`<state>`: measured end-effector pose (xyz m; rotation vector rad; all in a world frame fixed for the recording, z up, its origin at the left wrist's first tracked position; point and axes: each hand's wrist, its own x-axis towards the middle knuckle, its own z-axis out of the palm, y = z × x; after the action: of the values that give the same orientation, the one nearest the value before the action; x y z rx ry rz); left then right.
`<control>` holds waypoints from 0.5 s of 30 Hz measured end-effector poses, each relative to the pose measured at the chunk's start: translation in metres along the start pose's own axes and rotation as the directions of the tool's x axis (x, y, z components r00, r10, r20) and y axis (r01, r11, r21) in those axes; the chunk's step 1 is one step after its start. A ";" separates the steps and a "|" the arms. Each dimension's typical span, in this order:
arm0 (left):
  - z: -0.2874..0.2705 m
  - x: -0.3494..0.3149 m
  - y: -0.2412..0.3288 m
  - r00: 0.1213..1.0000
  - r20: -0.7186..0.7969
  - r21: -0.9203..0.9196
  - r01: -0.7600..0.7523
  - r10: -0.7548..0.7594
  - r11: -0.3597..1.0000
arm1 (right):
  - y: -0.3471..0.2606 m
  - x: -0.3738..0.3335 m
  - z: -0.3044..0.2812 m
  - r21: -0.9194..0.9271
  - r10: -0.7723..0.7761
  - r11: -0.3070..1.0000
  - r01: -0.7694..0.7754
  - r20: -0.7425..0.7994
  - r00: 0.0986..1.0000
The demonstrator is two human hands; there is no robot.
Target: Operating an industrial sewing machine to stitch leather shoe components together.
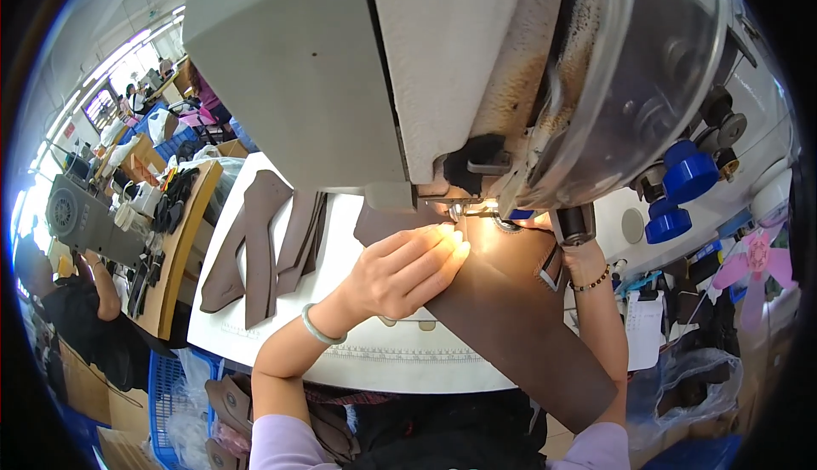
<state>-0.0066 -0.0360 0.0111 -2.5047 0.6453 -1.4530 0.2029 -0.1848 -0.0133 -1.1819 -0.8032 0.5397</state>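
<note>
A long brown leather-like piece lies under the lit needle area of a sewing machine and hangs over the table's near edge. My left hand is at the needle, its fingers pressed together on the piece's left edge. My right hand is at the far right side of the piece, its fingers mostly hidden by the machine head. Near that hand, the piece has a round dark-rimmed part and a stitched slot with a metallic strip.
Several cut brown strips lie on the white table to the left. Blue knobs jut out on the right, near a pink fan. A blue basket stands lower left. Another person sits at a wooden bench.
</note>
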 end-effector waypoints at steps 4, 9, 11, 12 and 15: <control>0.001 -0.001 -0.002 0.999 -0.008 -0.006 0.032 -0.032 0.999 | 0.006 0.000 -0.006 -0.014 -0.032 0.999 0.031 -0.066 0.997; 0.004 -0.004 -0.002 0.998 -0.022 -0.020 0.051 -0.051 0.998 | 0.025 0.008 -0.015 -0.103 -0.268 0.960 0.261 -0.069 0.961; 0.004 -0.003 0.000 0.990 -0.008 -0.069 0.143 -0.144 0.987 | 0.025 0.009 -0.015 -0.128 -0.276 0.956 0.264 -0.088 0.957; 0.004 -0.003 0.000 0.990 -0.006 -0.070 0.143 -0.144 0.987 | 0.024 0.011 -0.014 -0.129 -0.215 0.971 0.202 -0.097 0.972; 0.003 -0.002 -0.002 0.988 0.004 -0.106 0.153 -0.153 0.983 | 0.015 0.013 -0.016 -0.193 -0.105 0.977 0.088 -0.080 0.991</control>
<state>-0.0042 -0.0332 0.0084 -2.6866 0.5548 -1.5116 0.2237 -0.1802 -0.0268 -1.3246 -0.8441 0.3325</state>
